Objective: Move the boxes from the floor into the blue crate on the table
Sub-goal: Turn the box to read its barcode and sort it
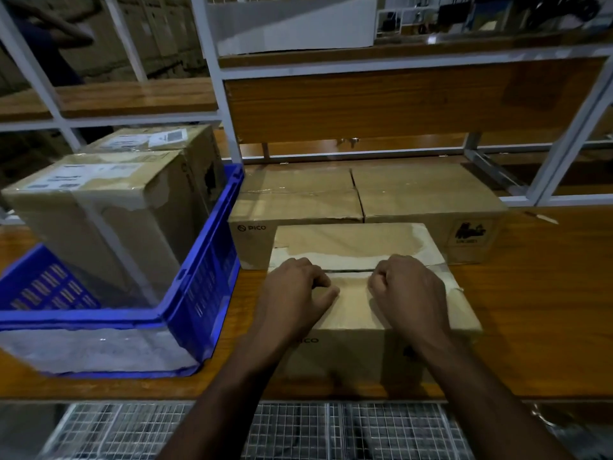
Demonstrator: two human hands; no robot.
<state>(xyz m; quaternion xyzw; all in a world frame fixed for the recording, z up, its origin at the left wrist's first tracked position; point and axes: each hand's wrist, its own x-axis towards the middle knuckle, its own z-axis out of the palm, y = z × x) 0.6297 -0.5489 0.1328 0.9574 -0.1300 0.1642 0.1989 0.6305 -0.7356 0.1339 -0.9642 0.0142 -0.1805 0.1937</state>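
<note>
A cardboard box [355, 247] marked PICO stands on the wooden table near its front edge. Both of my hands rest on its top, just in front of the flap seam. My left hand [295, 287] and my right hand [408, 287] have their fingers curled under, and I see nothing held in either. To the left stands the blue crate [202, 280], its near side covered with clear film. Two taped cardboard boxes are in it: one in front [99, 207] and one behind [185, 144].
A larger PICO carton [365, 194] lies right behind the box under my hands and touches it. White metal shelving with wooden boards [398, 97] rises at the back. A wire mesh shelf [298, 429] sits below the table's front edge. Bare table extends to the right.
</note>
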